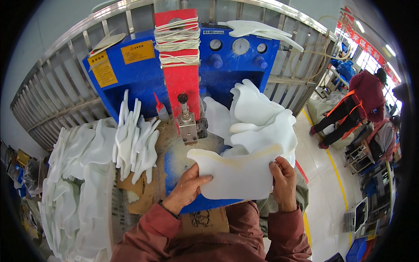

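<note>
Both hands holding a white foam sheet before a blue press.
Left hand point(187, 188) and right hand point(283, 183): each grip closed on the white foam sheet point(235, 172), thumbs on top; blue press point(144, 78) behind.

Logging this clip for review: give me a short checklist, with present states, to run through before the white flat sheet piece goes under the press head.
1. Left hand grips white flat foam-like sheet piece: ok.
2. Right hand grips its right edge: ok.
3. Metal press head on the red column free of any piece: ok.
4. Fingers away from the head: ok.
5. Blue worktable bare under the head: ok.
6. Machine powered: cannot tell.
</note>
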The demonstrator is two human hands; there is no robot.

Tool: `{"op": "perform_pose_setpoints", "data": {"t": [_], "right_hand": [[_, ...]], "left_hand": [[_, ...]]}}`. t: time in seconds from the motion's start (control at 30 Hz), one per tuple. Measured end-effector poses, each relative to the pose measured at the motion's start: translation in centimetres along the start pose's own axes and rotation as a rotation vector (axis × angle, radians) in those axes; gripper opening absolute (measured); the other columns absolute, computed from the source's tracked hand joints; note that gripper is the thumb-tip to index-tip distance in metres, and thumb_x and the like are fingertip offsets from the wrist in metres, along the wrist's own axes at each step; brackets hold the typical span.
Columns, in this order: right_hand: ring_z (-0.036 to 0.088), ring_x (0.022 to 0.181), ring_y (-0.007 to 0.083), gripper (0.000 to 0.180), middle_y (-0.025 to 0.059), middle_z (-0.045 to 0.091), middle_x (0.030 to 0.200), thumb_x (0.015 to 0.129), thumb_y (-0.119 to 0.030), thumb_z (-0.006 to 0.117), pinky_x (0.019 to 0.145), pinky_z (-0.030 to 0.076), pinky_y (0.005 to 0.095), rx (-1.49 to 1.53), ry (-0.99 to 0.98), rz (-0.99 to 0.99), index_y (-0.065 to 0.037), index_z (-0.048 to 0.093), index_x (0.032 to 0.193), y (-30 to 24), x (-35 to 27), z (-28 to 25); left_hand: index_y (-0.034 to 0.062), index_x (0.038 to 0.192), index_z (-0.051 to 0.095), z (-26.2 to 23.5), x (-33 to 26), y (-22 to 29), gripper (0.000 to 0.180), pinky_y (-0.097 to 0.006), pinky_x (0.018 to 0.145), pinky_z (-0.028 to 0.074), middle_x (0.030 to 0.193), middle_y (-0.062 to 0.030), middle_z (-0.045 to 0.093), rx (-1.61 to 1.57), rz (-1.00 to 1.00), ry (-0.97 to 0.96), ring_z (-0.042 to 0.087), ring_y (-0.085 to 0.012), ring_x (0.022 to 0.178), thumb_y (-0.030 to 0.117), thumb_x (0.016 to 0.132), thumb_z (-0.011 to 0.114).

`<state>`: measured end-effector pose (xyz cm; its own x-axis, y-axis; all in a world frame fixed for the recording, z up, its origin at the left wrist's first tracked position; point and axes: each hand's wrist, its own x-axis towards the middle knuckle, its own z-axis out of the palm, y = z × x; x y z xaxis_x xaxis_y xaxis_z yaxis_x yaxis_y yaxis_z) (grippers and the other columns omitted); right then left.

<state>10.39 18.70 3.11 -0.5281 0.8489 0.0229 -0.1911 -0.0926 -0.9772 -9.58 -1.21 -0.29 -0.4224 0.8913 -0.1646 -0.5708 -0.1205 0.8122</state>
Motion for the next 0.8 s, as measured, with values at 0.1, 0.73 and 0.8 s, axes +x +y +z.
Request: {"op": "perform_pose_setpoints", "data": {"t": [0.1,0.73,0.8], "right_hand": [[0.056,0.076,0.0023,0.016,-0.0039,0.065,0.090,0.101,-0.005,0.066,0.067,0.045,0.0188,-0.003,-0.017,0.000,0.003,0.067,0.115,0.4,-1.5,0.6],[0.067,0.075,0.0142,0.039,0.0090,0.070,0.093,0.099,-0.012,0.066,0.065,0.057,0.0302,-0.212,-0.337,0.279,0.007,0.061,0.133,16.0,-5.3,7.2],[0.068,0.076,0.0166,0.039,0.0122,0.070,0.095,0.099,-0.010,0.066,0.065,0.059,0.0314,-0.328,-0.291,0.278,0.008,0.060,0.132,15.5,-5.4,5.9]], "left_hand": [[0.0024,0.149,0.047,-0.7,-1.9,-0.2,0.053,-0.034,0.099,0.054,0.135,-0.0100,0.063,0.038,-0.015,0.019,0.064,-0.0196,0.120,0.000,0.098,0.060],[-0.0004,0.145,0.053,-13.2,-15.0,-4.6,0.050,-0.032,0.092,0.055,0.127,-0.0066,0.068,0.363,-0.090,0.595,0.067,-0.0166,0.106,0.008,0.099,0.068],[-0.0004,0.141,0.057,-13.3,-16.2,-4.2,0.046,-0.031,0.083,0.057,0.117,-0.0077,0.073,0.579,-0.042,0.784,0.069,-0.0155,0.097,0.011,0.098,0.069]]}}
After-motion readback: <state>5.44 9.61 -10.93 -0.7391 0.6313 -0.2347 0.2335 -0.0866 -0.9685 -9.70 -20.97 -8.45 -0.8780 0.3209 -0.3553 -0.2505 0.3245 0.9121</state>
